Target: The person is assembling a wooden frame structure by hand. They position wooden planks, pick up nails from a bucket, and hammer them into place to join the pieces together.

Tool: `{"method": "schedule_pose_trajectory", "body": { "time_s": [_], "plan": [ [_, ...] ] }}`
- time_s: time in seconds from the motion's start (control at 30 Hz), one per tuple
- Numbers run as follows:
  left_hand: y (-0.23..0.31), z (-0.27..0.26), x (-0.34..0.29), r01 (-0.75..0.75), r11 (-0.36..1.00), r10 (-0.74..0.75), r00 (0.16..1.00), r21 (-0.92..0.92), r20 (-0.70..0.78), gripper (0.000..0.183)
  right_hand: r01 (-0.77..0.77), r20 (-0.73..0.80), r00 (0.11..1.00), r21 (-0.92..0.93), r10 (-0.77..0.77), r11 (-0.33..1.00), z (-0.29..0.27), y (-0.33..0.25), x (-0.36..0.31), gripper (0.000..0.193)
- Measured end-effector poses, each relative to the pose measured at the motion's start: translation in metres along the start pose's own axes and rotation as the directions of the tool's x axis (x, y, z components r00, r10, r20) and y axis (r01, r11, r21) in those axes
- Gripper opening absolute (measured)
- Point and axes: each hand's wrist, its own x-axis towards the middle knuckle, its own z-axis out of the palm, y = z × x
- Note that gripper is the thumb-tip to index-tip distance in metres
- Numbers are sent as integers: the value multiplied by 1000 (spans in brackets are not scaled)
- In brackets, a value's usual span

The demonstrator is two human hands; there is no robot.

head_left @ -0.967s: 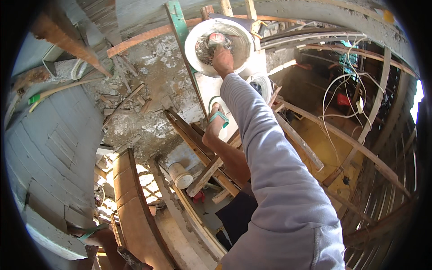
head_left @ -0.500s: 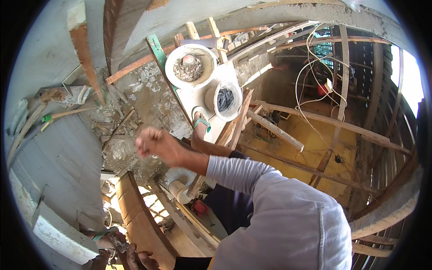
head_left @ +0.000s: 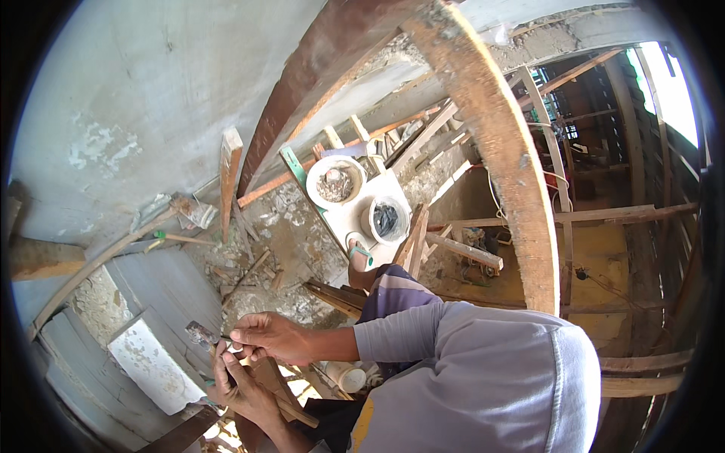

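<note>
Two bare hands work close together, low and left of centre. The left hand (head_left: 251, 394) is wrapped round one hammer (head_left: 201, 334), its head dull, blocky grey metal, its pale wooden handle slanting down behind the fingers. The right hand (head_left: 276, 337) is closed at the fingertips beside the hammer head, pinching something thin and dark, too small for us to name. One grey cloth sleeve (head_left: 400, 332) covers the right arm. Beyond the hands we count one small, round whitish pail (head_left: 352, 379), then one foot (head_left: 358, 264) in a green-strapped sandal, on the near end of a smooth white board (head_left: 343, 220). Two round white buckets stand there: the nearer bucket (head_left: 367, 221) holds crumpled black plastic, the farther bucket (head_left: 359, 181) a tangle of thin brownish bits. Left of the board we record rough, crumbly ground (head_left: 291, 230); behind, a grey wall (head_left: 151, 121) with flaking paint.
</note>
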Motion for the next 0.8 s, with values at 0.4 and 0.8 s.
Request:
{"method": "schedule_pose_trajectory", "body": {
  "time_s": [0.4,0.8],
  "plan": [
    [101,3,3,-282,958,288,939,56,-188,46,130,-35,985,-482,-168,867,79,-39,-39,42],
    [236,2,-13,-651,708,700,696,274,-156,38,520,202,779,-739,-594,429,150,-86,-102,54]
  ]
}}
